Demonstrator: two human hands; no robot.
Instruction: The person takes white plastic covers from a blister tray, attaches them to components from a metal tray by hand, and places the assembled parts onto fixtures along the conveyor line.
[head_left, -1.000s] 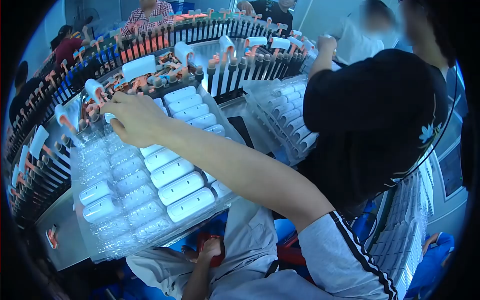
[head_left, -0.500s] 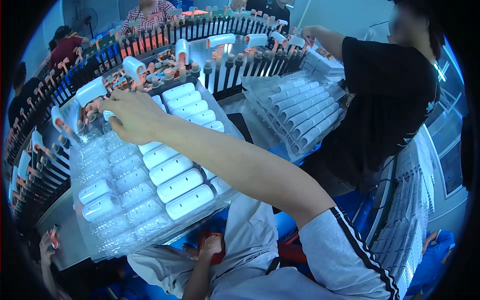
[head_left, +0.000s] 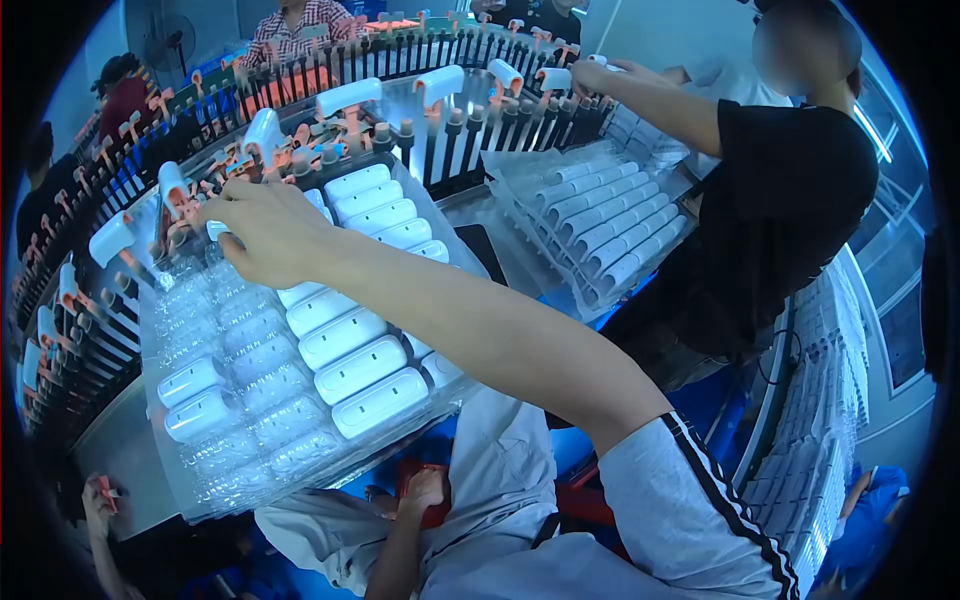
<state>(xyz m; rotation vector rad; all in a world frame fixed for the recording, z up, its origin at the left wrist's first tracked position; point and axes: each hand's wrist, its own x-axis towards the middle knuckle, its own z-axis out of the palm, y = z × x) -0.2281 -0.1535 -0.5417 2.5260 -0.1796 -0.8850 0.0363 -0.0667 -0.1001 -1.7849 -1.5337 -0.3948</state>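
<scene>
Mounted covers [head_left: 348, 95] have shifted left; white cases [head_left: 380, 402] partly fill the tray [head_left: 285, 388].

No text, brand, number or sign can be read on any white part [head_left: 216, 230], tray [head_left: 215, 470] or shirt [head_left: 790, 190].

Glossy wht plastic covers [head_left: 380, 403], shiny clr plastic tray [head_left: 215, 447], smooth metal tabletop [head_left: 145, 490], matt cloth sleeve [head_left: 650, 495].
</scene>
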